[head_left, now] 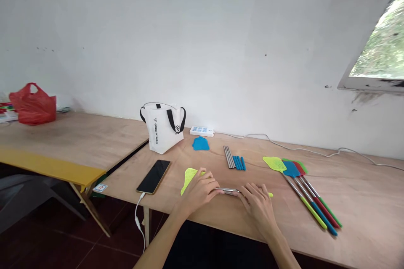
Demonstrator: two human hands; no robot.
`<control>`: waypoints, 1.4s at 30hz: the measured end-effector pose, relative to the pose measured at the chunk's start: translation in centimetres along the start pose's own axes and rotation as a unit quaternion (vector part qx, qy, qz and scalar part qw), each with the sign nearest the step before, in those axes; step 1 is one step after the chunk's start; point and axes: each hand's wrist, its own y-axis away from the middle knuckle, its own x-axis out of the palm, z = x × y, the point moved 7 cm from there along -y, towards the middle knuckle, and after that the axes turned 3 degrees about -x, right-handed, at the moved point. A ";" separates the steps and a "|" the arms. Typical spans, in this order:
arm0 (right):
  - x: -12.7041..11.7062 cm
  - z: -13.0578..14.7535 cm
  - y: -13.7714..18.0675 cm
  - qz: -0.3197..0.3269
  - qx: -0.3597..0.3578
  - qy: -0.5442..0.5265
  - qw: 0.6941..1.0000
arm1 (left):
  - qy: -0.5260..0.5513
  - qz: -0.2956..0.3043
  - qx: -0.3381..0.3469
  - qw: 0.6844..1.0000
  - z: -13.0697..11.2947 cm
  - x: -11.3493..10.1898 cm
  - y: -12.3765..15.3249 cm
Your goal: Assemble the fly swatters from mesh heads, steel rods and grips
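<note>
Wooden counter [356, 193] meets white wall [221, 50]. Left hand [202, 187] and right hand [258, 201], slightly apart, grip slim silver metal [228, 191]; four fly swatters [291, 170] lie to the right.

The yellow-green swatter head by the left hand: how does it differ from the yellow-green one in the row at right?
The left swatter head is partly covered by the left hand; no hand covers the right swatter head. The left one's join is hidden, while the right one visibly meets a metal rod. The left one is nearer the table's front edge than the right one. Both are yellow-green with small holes.
</note>
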 end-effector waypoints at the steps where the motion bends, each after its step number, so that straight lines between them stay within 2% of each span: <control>1: -0.2 -0.3 0.0 0.004 0.000 -0.001 1.000 | 0.002 -0.004 0.004 1.000 0.2 -0.3 0.0; 4: -1.3 -2.6 0.3 -0.001 0.005 0.005 1.000 | 0.003 -0.027 0.006 1.000 1.3 -1.8 0.3; 6: -2.4 -4.8 0.7 -0.026 0.013 0.024 0.999 | -0.002 -0.045 0.001 0.999 2.0 -2.9 0.5; 9: -3.1 -7.7 1.3 -0.024 0.004 0.026 0.999 | -0.016 -0.055 0.003 0.998 2.4 -3.7 0.4; 13: -3.7 -10.8 2.4 -0.012 0.013 0.020 1.000 | -0.026 -0.040 0.005 0.999 2.5 -3.7 0.4; 17: -5.3 -14.3 4.3 -0.062 0.060 0.049 0.995 | -0.038 -0.024 -0.021 0.999 3.7 -4.6 0.9; 20: -5.5 -16.2 5.5 -0.068 0.089 0.048 0.993 | -0.044 -0.022 -0.028 0.998 4.1 -5.3 1.1; 30: -4.7 -17.8 6.9 -0.031 0.102 0.014 0.994 | -0.055 -0.036 -0.039 0.997 2.7 -5.8 0.8; 34: -4.9 -17.5 6.7 -0.026 0.106 0.016 0.994 | -0.055 -0.048 -0.030 0.997 2.6 -5.7 0.8; 42: -5.1 -16.3 5.7 0.008 0.094 -0.005 0.996 | -0.060 -0.036 -0.019 0.997 2.2 -6.0 0.7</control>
